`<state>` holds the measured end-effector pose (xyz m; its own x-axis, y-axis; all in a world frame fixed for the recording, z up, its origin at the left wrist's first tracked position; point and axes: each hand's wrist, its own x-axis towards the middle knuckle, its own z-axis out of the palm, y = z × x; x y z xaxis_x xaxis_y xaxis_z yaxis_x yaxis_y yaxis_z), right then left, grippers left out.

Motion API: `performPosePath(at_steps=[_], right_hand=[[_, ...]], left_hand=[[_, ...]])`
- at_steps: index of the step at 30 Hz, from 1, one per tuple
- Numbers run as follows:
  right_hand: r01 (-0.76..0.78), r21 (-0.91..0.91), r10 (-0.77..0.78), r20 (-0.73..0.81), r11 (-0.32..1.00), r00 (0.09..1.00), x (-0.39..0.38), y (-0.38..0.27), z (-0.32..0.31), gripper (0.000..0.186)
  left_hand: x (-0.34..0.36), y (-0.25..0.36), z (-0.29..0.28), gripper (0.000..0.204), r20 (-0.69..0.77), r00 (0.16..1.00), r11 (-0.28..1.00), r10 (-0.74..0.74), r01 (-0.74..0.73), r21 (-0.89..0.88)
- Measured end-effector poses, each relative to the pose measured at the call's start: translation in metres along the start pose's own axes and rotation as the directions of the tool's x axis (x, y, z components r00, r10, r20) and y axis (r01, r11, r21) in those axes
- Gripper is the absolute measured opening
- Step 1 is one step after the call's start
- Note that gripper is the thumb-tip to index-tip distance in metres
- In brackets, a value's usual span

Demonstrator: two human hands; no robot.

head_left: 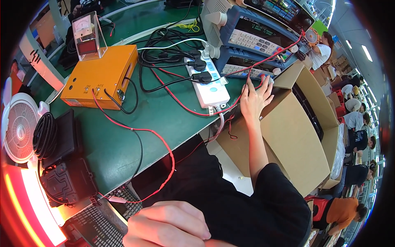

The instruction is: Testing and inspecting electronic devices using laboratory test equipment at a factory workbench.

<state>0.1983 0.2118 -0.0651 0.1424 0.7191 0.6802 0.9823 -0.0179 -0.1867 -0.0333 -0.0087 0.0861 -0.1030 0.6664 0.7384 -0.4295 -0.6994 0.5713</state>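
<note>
My right hand (256,99) reaches out with fingers spread, at the front of the lower blue-framed bench instrument (242,64). Its fingertips are around a red plug (263,77) on that panel; whether they grip it is unclear. Low in the view, my left hand (168,224) is closed with curled fingers, and anything inside it is hidden. A red lead (158,133) runs from an orange metal box (98,78) down toward a pale connector (117,199) beside the left hand. Another blue-framed instrument (257,35) with a lit display is stacked on top.
A white power strip (212,92) with black plugs lies amid tangled black cables (160,61) on the green bench (119,152). An open cardboard box (292,136) stands at right. On the left are a white fan (20,127), a black case (68,181) and a keyboard (92,224). People sit beyond.
</note>
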Motion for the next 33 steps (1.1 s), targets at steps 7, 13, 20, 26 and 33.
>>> performPosePath(at_steps=[7,13,20,26,33], right_hand=[[0.0,-0.024,0.0,-0.009,1.0,1.0,0.0,0.002,0.001,0.034],[0.025,-0.034,-0.025,-0.006,0.999,1.0,0.001,0.001,0.001,0.035],[0.028,-0.097,-0.026,0.025,0.995,0.999,0.003,0.0,-0.003,0.032],[0.022,0.052,-0.017,-0.086,0.998,0.996,0.0,-0.001,0.0,0.035],[0.053,0.168,-0.002,-0.288,0.984,0.958,0.017,-0.002,-0.016,0.033]], left_hand=[[0.0,-0.003,-0.001,0.018,0.004,1.0,1.0,0.006,-0.006,-0.001],[0.0,-0.005,0.002,0.019,-0.038,0.999,1.0,0.005,-0.005,-0.004],[0.001,-0.006,0.006,0.02,-0.089,0.996,1.0,-0.021,0.023,0.013],[0.003,-0.007,-0.001,0.018,-0.02,1.0,1.0,-0.007,0.007,0.006],[0.006,-0.007,-0.006,0.014,0.037,0.999,0.999,0.006,-0.005,-0.038]])
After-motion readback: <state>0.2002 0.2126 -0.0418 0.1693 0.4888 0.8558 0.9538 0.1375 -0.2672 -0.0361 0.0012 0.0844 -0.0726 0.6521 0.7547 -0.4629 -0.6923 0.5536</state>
